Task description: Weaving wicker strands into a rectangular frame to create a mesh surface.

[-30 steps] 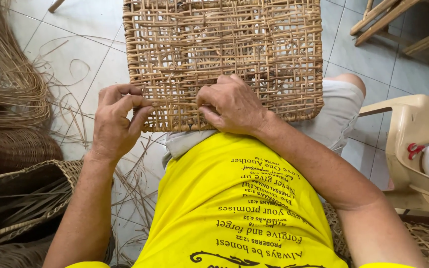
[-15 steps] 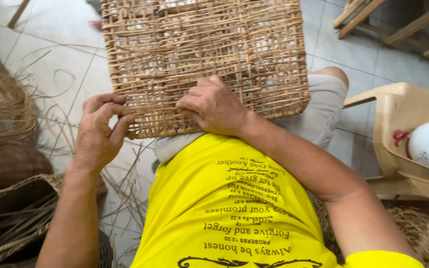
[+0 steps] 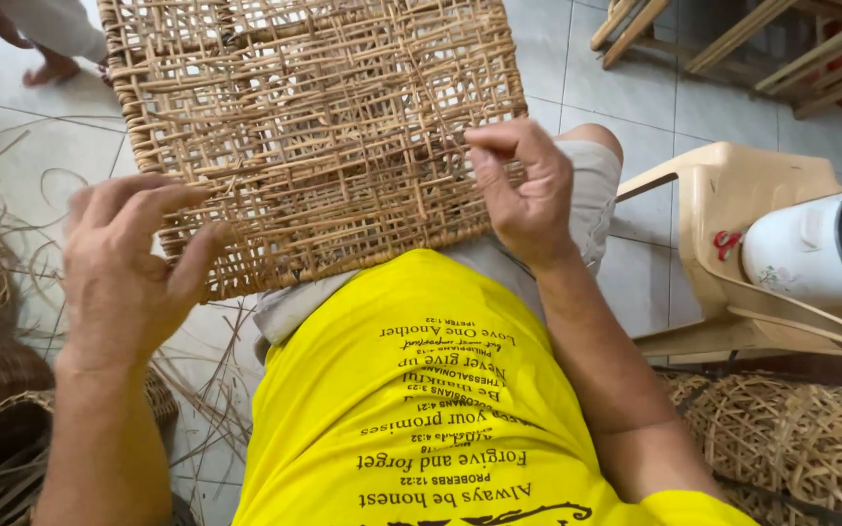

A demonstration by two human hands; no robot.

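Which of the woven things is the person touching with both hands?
The flat, square woven panel on the lap: left hand and right hand both touch it. The baskets on the floor lie untouched.

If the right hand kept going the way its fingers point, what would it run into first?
The right hand has its pinched fingertips aimed left, just over the woven rattan panel on the lap. It would probably brush the panel's strands almost at once, though its height above them is unclear.
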